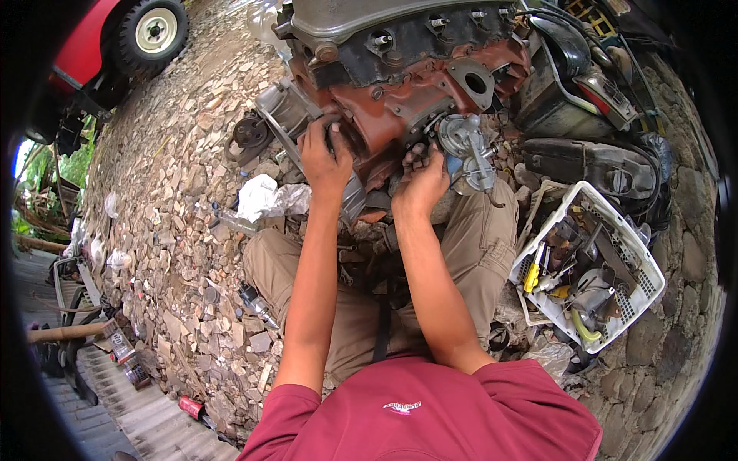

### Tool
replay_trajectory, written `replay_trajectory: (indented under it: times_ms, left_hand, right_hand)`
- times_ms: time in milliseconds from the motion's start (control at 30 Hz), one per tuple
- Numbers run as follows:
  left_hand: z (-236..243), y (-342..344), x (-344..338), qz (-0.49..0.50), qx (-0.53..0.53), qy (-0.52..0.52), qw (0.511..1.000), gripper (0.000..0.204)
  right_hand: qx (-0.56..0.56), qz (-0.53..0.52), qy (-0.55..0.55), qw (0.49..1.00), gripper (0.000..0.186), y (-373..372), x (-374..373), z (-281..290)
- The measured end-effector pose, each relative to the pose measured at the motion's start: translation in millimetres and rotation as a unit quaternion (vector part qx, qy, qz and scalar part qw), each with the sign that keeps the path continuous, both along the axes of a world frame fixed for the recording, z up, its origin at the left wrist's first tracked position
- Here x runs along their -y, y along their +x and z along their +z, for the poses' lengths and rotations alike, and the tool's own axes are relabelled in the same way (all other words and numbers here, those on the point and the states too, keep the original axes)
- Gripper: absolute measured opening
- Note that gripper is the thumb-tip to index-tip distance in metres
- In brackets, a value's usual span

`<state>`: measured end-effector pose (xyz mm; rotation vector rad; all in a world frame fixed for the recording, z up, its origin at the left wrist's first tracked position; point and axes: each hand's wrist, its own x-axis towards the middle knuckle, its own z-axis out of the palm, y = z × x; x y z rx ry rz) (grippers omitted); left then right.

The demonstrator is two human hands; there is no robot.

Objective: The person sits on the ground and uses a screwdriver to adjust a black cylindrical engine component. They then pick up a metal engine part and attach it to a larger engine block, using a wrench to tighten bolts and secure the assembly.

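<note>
A large engine [377, 127] with a reddish-brown block and a grey top cover fills the space in front of me. My left hand [327, 160] is at its lower left corner, fingers curled round the block's edge beside a grey metal housing [286, 111]. My right hand [420, 180] is palm up below the block's side, its dirty fingers curled in. Whatever those fingers pinch is hidden or too small to name. Just right of the right thumb, a silver carburetor-like part [469, 150] with a round body and levers stands against the block.
Right of my knee, a white plastic basket [653, 280] holds tools and metal parts. Behind it lie a black case-like part [592, 165] and a stone wall. White plastic bags [261, 198] and a dark metal part [256, 303] lie on rubble at left. A red vehicle [81, 46] stands far left.
</note>
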<state>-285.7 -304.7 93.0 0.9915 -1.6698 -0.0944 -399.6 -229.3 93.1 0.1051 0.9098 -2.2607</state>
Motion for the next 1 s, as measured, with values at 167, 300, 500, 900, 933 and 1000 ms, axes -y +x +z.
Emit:
replay_trajectory:
  times_ms: [167, 300, 500, 900, 933, 1000]
  left_hand:
    - [0, 0, 0, -0.009, -0.011, -0.005, 1.0, 0.015]
    - [0, 0, 0, -0.01, -0.014, -0.009, 1.0, 0.014]
    - [0, 1, 1, -0.004, -0.015, -0.014, 1.0, 0.014]
    - [0, 1, 0, -0.01, -0.016, -0.002, 1.0, 0.014]
    - [0, 0, 0, -0.01, -0.016, 0.001, 1.0, 0.015]
    - [1, 1, -1, -0.011, -0.018, 0.005, 1.0, 0.015]
  right_hand:
    - [0.056, 0.009, -0.027, 0.998, 0.017, 1, -3, 2]
    - [0.08, 0.023, -0.041, 0.996, 0.017, 0, -4, 6]
    - [0.101, 0.048, -0.044, 0.993, 0.019, 5, -6, 7]
    - [0.118, 0.038, -0.048, 0.991, 0.022, -9, -10, 6]
    - [0.128, 0.032, -0.041, 0.99, 0.022, -11, -7, 0]
    - [0.131, 0.038, -0.048, 0.989, 0.022, -13, -5, -2]
